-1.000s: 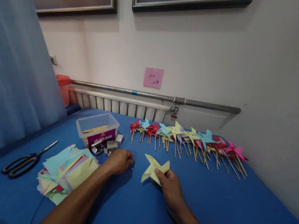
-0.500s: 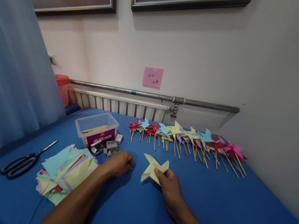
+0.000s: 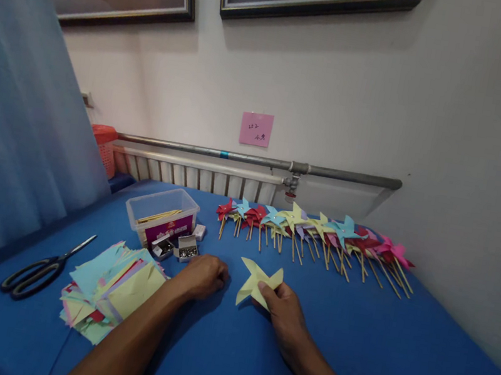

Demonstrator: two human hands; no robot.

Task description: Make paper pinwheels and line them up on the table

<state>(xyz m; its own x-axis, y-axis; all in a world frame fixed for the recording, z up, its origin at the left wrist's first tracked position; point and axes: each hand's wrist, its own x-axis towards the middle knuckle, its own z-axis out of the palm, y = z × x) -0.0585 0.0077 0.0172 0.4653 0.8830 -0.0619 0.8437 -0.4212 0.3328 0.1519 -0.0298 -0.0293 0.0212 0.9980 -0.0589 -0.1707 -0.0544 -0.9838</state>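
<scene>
Pinched in my right hand point(image 3: 285, 313) is a pale yellow paper pinwheel point(image 3: 257, 282), its folded blades facing up and no stick visible on it. To its left, my left hand point(image 3: 205, 275) hovers low over the blue cloth with its fingers curled together; whatever the fingertips hold is hidden. Just behind that hand stand two small opened boxes of metal pushpins point(image 3: 187, 250). Left of my left forearm lies a loose pile of coloured paper squares point(image 3: 115, 286).
A clear plastic tub point(image 3: 163, 215) with thin wooden sticks stands behind the pin boxes. Black-handled scissors point(image 3: 45, 269) lie at the left. Finished pinwheels on sticks point(image 3: 320, 230) form a row along the back right. A blue curtain point(image 3: 19, 113) hangs at left.
My left hand has shifted slightly to the right, toward the yellow pinwheel. My right hand and the pinwheel have stayed in place.
</scene>
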